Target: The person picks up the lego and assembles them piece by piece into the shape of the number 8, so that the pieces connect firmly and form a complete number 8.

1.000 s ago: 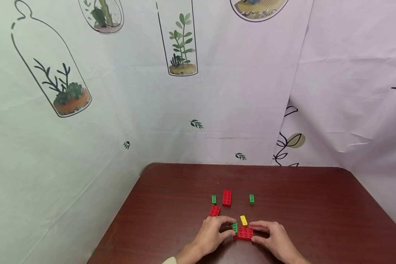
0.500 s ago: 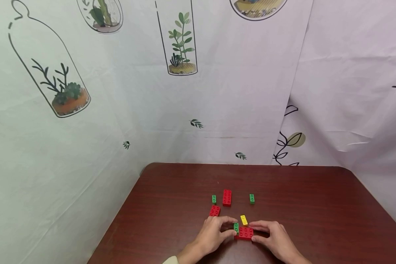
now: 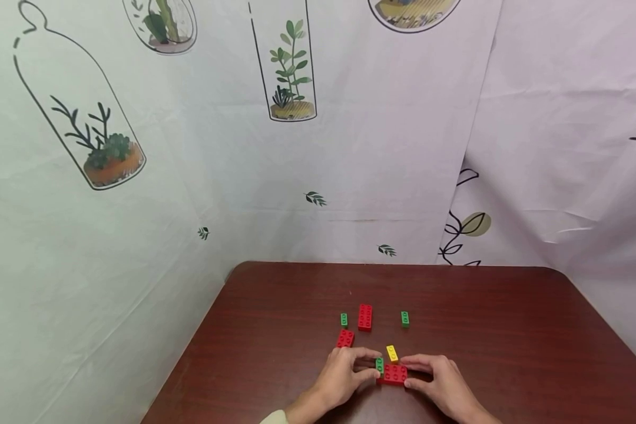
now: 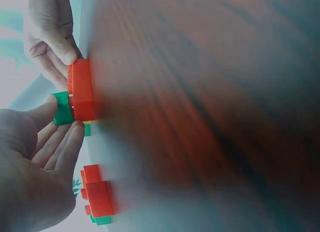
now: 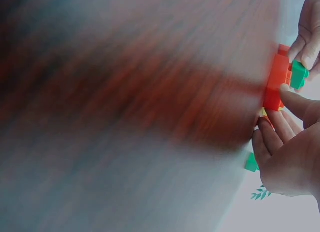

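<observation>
A red building brick (image 3: 395,374) lies on the table close to the person, its studs facing up. Over its left end, a small green brick (image 3: 379,366) is pinched between the thumb and fingers of my left hand (image 3: 344,377). In the left wrist view this green brick (image 4: 63,108) sits right at the red brick's studs, slightly tilted. My right hand (image 3: 441,383) grips the red brick's right end, thumb at the near side and fingers at the far side. Just beyond the red brick lies a yellow brick (image 3: 391,353).
Past the left hand lies another red brick (image 3: 345,338), partly covered by the fingers. Farther back are a green brick (image 3: 344,320), a longer red brick (image 3: 365,317) and a second green brick (image 3: 405,319). Printed cloth (image 3: 392,147) hangs behind the brown table (image 3: 482,318).
The green brick in my left hand has shifted slightly right along the red brick's left end. The right hand has stayed in place, and the loose bricks have not moved.
</observation>
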Available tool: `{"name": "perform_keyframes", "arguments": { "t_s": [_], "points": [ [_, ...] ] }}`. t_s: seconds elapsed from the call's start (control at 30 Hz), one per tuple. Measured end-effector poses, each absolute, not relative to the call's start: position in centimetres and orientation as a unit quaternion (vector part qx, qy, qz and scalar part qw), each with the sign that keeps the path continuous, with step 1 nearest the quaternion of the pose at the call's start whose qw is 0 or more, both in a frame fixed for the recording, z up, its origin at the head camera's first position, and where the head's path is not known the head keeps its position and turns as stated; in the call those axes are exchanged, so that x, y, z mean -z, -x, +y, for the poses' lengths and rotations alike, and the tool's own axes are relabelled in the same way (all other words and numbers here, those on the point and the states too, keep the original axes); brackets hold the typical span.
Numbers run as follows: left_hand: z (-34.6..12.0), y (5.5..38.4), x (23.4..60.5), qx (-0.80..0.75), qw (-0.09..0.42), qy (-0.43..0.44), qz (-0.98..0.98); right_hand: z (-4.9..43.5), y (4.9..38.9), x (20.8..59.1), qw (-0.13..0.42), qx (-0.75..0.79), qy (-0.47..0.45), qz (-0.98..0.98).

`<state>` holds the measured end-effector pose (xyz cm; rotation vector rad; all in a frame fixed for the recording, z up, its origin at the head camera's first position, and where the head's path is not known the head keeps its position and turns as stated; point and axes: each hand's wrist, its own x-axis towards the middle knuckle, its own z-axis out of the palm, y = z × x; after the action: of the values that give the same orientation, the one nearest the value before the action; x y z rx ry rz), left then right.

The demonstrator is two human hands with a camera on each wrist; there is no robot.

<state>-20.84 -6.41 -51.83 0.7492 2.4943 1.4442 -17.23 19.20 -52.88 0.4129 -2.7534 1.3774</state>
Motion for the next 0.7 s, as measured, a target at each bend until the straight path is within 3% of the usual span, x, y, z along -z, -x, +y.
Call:
{"name": "perform_keyframes", "arguments": {
  "t_s": [0.7],
  "points": [
    [-6.63,20.9,51.92,-0.499,0.104,-0.26,0.82,19.06,17.13,52.77,0.017,-0.444,-0.137,-0.885]
  ]
}}
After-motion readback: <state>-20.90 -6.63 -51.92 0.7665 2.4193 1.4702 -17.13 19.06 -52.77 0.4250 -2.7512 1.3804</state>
